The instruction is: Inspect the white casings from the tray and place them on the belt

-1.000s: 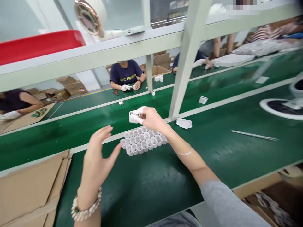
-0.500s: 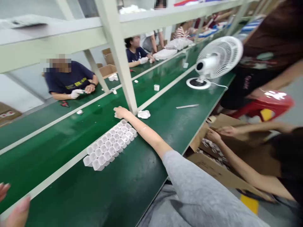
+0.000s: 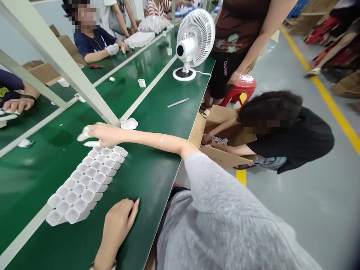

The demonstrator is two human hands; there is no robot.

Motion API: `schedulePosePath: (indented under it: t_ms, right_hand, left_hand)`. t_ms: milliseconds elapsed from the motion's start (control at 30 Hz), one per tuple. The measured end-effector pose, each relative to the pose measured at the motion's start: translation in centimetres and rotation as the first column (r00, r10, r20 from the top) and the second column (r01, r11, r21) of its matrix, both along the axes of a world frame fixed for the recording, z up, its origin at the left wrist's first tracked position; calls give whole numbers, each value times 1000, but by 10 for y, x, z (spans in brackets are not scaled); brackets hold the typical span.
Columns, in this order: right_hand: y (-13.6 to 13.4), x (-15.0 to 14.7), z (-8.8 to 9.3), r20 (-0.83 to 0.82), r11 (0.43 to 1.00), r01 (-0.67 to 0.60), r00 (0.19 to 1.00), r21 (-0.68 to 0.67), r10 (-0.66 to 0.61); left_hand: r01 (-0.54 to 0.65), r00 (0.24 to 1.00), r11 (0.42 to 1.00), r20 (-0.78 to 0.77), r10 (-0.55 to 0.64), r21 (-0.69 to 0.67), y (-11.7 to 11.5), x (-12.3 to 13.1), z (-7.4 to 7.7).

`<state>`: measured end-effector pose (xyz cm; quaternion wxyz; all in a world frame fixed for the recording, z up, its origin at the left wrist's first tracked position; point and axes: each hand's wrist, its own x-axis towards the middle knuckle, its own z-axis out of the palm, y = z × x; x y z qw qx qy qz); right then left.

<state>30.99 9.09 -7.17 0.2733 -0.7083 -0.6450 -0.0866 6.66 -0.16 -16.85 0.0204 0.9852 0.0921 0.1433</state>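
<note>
White plastic cups (image 3: 81, 178) stand in tight rows on the green workbench, their hollow ends up. My right hand (image 3: 105, 134) reaches across to the far end of these rows, palm down. White covers show on its fingertips, and a gap separates the covered digits; nothing held can be made out between them. Just beyond its wrist, a white wavy-edged piece (image 3: 129, 123) lies at the foot of the frame post. My left hand (image 3: 119, 219) is over the bench on the near side of the cups, apart from them, with its fingers curled under and the thumb beside them.
A slanted post (image 3: 81, 86) rises beyond my right hand. Farther along are a metal strip (image 3: 178, 102), a small white case (image 3: 142, 83) and a white fan (image 3: 194, 41). Co-workers sit opposite. On the right, a person (image 3: 292, 138) bends over a cardboard box (image 3: 222, 155).
The view has swung right and down. My left hand has come from the far left, fingers apart, to the near side of the cups, now curled. My right hand stays by the rows' far end.
</note>
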Motion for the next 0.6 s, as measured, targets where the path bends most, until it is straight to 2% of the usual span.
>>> schedulePosePath:
  t_ms: [33, 67, 133, 233, 300, 333, 400, 433, 600]
  right_hand:
    - [-2, 9, -9, 59, 979, -201, 978, 17, 200]
    - [-4, 20, -17, 66, 935, -353, 934, 39, 350]
    - [-2, 42, -30, -26, 906, -416, 907, 78, 419]
    - [7, 77, -40, -235, 913, -352, 888, 208, 396]
    - [14, 99, -44, -459, 922, -130, 836, 364, 299]
    - [16, 109, -46, -554, 921, -43, 787, 387, 270]
    - [17, 125, -51, -661, 918, 63, 714, 392, 233]
    - [16, 132, -55, -683, 926, 75, 697, 371, 217]
    - [-2, 148, -84, -723, 990, 5, 684, 140, 99]
  left_hand:
    - [-13, 1000, 1000, 6, 14, -17, 2, -3, -5]
    - [-25, 1000, 999, 6, 25, -34, 4, -6, -8]
    - [-43, 999, 998, 7, 43, -45, 5, -10, -11]
    - [-62, 998, 997, 0, 62, -38, 3, -11, -12]
    - [-79, 997, 996, -4, 79, -49, 2, -8, -14]
    - [-87, 996, 994, -8, 87, -60, 1, -7, -14]
    - [-100, 995, 991, -10, 100, -86, 0, -7, -15]
    - [-107, 994, 989, -9, 107, -101, 0, -7, -15]
    - [-125, 992, 976, -3, 126, -177, -2, -11, -16]
